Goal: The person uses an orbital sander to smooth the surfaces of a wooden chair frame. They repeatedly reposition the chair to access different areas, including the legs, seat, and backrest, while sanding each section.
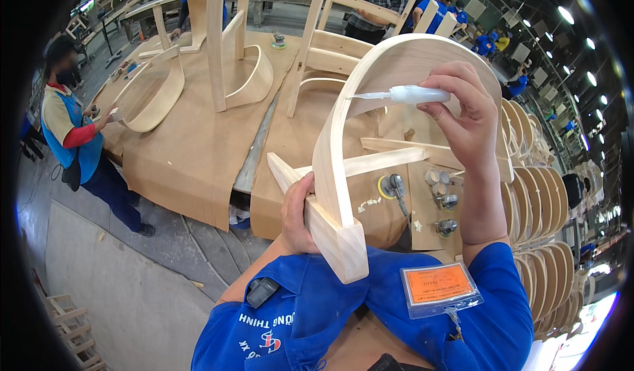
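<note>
My right hand [470, 110] holds a small white glue bottle [417, 95] sideways between thumb and fingers. Its thin clear nozzle points left, and the tip is at the edge of a bent pale-wood chair frame [335, 156]; I cannot tell whether it touches. Low on the same frame, my left hand [298, 220] grips the thick leg block [338, 242] where the curved band meets it. The frame leans up close against my body, its curve arching over the table.
Brown paper covers the worktable [191, 166]. Round sanders, one being a yellow-rimmed sander [392, 186], lie right of the frame. Other chair frames [247, 80] stand beyond. At the left, a person in a blue vest [79, 130] handles another frame. Curved wooden parts [538, 199] are stacked at right.
</note>
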Tool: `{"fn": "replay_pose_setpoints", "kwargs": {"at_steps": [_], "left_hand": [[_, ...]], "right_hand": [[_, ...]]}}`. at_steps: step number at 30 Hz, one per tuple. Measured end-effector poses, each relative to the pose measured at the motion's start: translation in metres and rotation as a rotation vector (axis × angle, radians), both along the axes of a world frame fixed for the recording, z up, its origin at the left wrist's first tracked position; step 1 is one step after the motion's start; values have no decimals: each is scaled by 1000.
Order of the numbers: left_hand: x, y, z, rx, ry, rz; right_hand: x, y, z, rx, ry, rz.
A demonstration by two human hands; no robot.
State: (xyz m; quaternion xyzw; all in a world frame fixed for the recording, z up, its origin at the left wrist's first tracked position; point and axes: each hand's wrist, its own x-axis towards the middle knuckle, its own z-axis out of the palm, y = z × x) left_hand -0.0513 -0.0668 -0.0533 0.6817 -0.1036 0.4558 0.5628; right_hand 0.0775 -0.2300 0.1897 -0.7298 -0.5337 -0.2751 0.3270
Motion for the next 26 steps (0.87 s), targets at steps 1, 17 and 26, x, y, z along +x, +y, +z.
{"fn": "replay_pose_setpoints", "kwargs": {"at_steps": [1, 17, 26], "left_hand": [[0, 0, 0, 8, 17, 2], [0, -1, -3, 7, 5, -6], [-1, -2, -2, 0, 0, -12]], "right_hand": [[0, 0, 0, -2, -1, -2], [3, 1, 0, 52, 15, -3], [-5, 2, 1, -39, 4, 32]]}}
